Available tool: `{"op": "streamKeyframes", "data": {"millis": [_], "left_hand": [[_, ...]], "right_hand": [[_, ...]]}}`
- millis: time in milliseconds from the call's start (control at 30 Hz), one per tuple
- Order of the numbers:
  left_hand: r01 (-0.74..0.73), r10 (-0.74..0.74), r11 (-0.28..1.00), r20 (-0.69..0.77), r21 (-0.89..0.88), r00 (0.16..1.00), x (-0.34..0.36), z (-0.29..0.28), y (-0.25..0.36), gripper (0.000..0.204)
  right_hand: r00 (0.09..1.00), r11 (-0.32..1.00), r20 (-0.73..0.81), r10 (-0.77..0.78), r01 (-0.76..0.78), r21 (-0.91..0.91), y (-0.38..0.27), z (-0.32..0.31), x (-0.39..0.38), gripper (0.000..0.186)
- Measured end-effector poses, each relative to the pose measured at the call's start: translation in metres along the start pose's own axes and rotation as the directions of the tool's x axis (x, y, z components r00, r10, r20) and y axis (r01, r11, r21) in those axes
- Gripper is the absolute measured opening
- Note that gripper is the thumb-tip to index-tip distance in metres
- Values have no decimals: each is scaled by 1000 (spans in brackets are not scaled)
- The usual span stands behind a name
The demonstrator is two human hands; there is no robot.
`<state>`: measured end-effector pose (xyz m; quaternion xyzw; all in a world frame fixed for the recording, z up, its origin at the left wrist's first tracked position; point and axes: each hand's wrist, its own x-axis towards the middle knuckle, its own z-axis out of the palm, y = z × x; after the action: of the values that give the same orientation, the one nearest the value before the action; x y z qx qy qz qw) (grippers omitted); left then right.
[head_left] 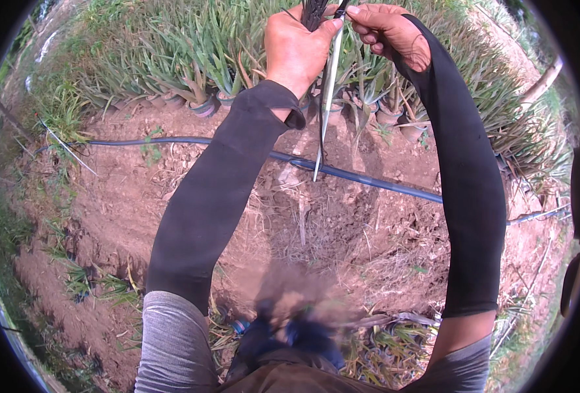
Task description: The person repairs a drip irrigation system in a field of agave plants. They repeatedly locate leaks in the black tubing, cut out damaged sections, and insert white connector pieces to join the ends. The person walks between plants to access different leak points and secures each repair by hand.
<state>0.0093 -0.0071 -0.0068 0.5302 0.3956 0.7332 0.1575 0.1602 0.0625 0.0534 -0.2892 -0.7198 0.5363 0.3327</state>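
Held up at the far side, my left hand (296,52) is closed round a bundle of thin dark strips (314,14). From beside its thumb a long pale, tapering strip (330,88) hangs down, narrowing to a point over the soil. A thin black strip (322,134) runs down next to the pale one. My right hand (388,31) pinches a narrow black piece (342,9) between thumb and forefinger, close to the left thumb; its other fingers curl in. The upper end of the bundle is cut off by the picture's edge.
Potted aloe-like plants (198,72) stand in dense rows beyond my hands. A dark hose (368,180) crosses the bare brown soil (139,209). More spiky plants (395,347) grow around my feet. A wooden post (542,82) leans at the right.
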Motion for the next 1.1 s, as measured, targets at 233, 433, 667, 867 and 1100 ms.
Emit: {"op": "streamKeyframes", "data": {"millis": [233, 433, 667, 867, 1100], "left_hand": [[-51, 55, 989, -23, 136, 998, -2, -3, 4, 15], [-4, 6, 998, -32, 67, 999, -1, -2, -1, 14], [-7, 8, 998, 18, -55, 1000, 2, -5, -3, 10], [-5, 4, 999, -4, -52, 1000, 3, -1, -8, 11], [-23, 25, 999, -58, 29, 998, -3, 8, -5, 21]], "right_hand": [[751, 739, -203, -628, 494, -459, 16, 12, -12, 10], [432, 209, 100, -896, 610, -765, 19, 10, -5, 18], [496, 214, 96, -863, 532, -819, 16, 13, -4, 10], [749, 682, -161, -642, 462, -567, 17, 24, -9, 14], [866, 917, -410, -288, 125, -379, 14, 21, 1, 22]]}}
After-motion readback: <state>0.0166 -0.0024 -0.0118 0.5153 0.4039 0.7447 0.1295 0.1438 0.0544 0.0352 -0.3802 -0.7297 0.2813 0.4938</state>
